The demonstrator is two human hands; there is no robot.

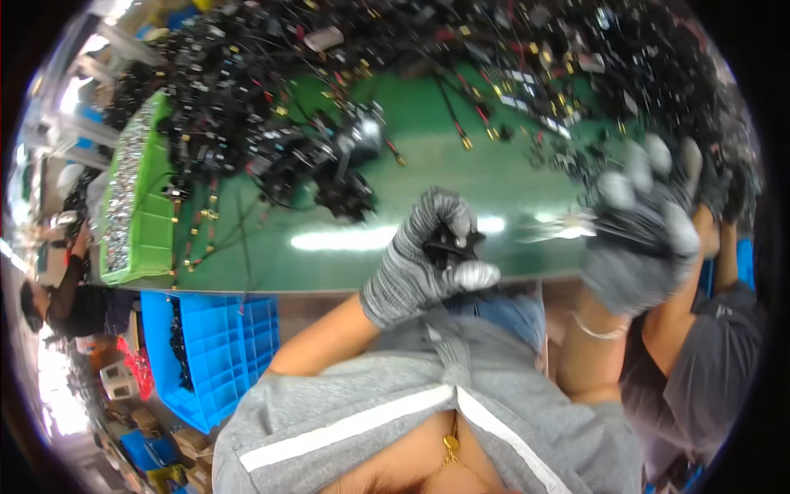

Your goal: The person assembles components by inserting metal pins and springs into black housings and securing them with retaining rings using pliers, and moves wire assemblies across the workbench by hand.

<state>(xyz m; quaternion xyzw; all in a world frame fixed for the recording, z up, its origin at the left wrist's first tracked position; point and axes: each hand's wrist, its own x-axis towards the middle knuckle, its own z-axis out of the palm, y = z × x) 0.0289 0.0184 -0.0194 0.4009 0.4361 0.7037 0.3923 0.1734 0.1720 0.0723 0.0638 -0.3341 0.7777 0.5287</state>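
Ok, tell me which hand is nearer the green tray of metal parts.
Left. The left hand, gloved and gripping a small black part, is mid-table, well right of the green tray. The right hand is farther still, at the table's right end.

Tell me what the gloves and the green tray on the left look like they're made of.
Left hand and right hand wear grey knitted fabric gloves with pale, likely rubber-coated fingertips. The green tray looks like moulded plastic, evenly coloured and slightly glossy.
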